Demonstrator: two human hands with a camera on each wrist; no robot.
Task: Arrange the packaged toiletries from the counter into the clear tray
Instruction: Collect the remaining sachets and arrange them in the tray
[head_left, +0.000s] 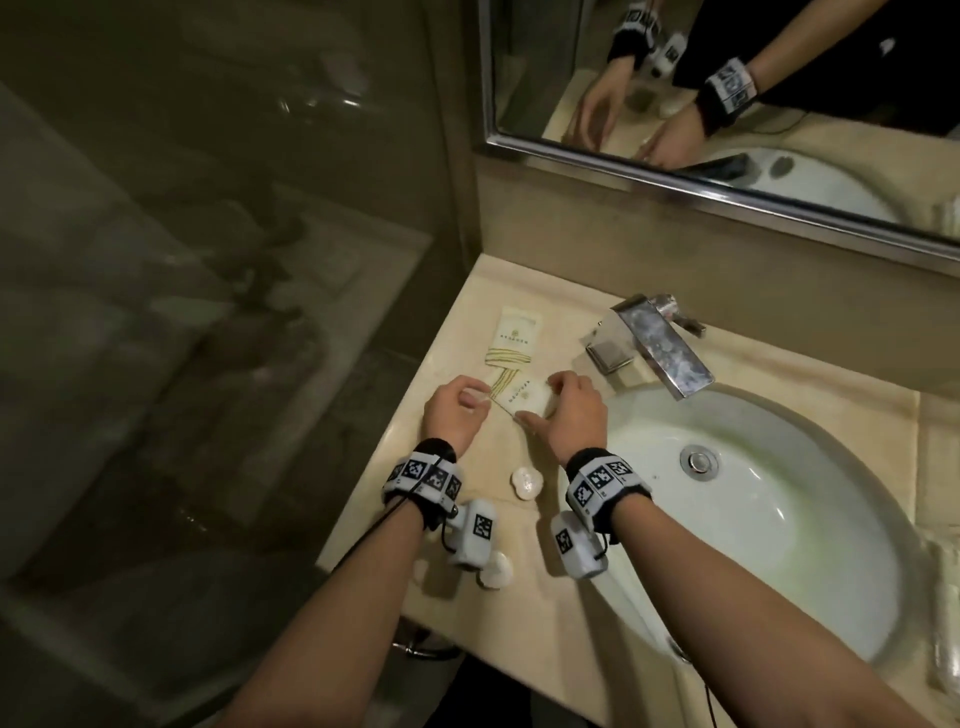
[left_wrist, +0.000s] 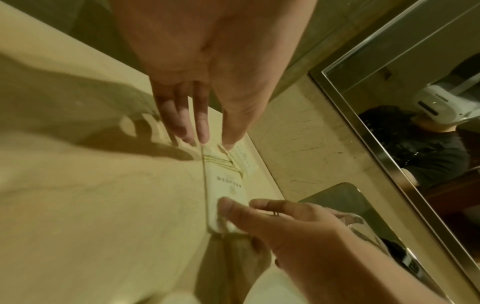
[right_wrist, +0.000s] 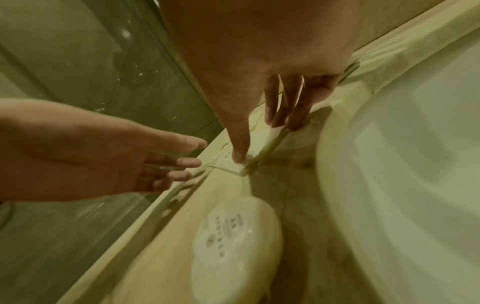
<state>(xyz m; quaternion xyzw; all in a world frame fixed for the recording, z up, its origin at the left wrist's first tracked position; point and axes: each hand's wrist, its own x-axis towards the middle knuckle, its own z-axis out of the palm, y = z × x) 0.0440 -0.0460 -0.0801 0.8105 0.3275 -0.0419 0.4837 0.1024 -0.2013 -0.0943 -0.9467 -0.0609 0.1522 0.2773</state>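
A cream packet (head_left: 524, 397) with printed lettering and striped end lies aslant on the beige counter (head_left: 467, 519). My right hand (head_left: 550, 400) grips it, thumb on its near corner (right_wrist: 237, 156) and fingers on the far edge. My left hand (head_left: 467, 402) has relaxed fingers whose tips touch the packet's striped end (left_wrist: 221, 158). A second, larger cream packet (head_left: 514, 332) lies flat just behind, partly under the first. What looks like a small clear tray (head_left: 608, 358) sits by the tap's base, to the right of the hands.
A white cloud-shaped soap (head_left: 526, 483) lies on the counter between my wrists. Another round white item (head_left: 496, 571) sits near the front edge. The chrome tap (head_left: 660, 348) and white basin (head_left: 753, 519) lie right. A glass wall bounds the left, a mirror (head_left: 727, 104) the back.
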